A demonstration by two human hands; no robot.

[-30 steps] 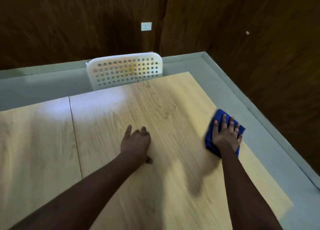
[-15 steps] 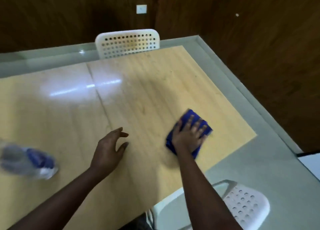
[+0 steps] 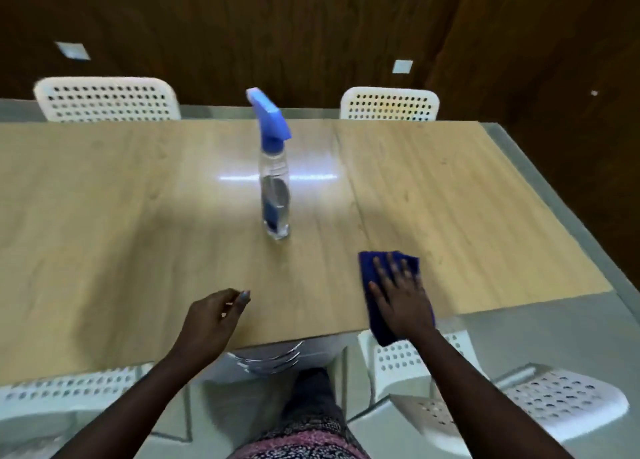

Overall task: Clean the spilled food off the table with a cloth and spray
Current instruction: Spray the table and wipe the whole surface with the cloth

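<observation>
The blue cloth (image 3: 372, 268) lies flat on the wooden desk (image 3: 138, 199), at the near edge and to the right of the spray bottle (image 3: 274, 195); its near corner overhangs the desk edge. The right hand (image 3: 401, 294) presses on the cloth with fingers straight and spread, palm down, grasping nothing. The spray bottle stands upright on the desk, apart from the cloth, farther from the person. It has a clear body and a blue trigger head (image 3: 268, 115). The left hand (image 3: 211, 320) is at the near desk edge, to the left of the bottle and nearer than it, with fingers loosely curled and released, holding nothing. Two white perforated chairs (image 3: 107, 102) stand beyond the desk's far edge, one to each side of the bottle. More white chairs (image 3: 564, 403) stand on the near side, below the desk edge.
</observation>
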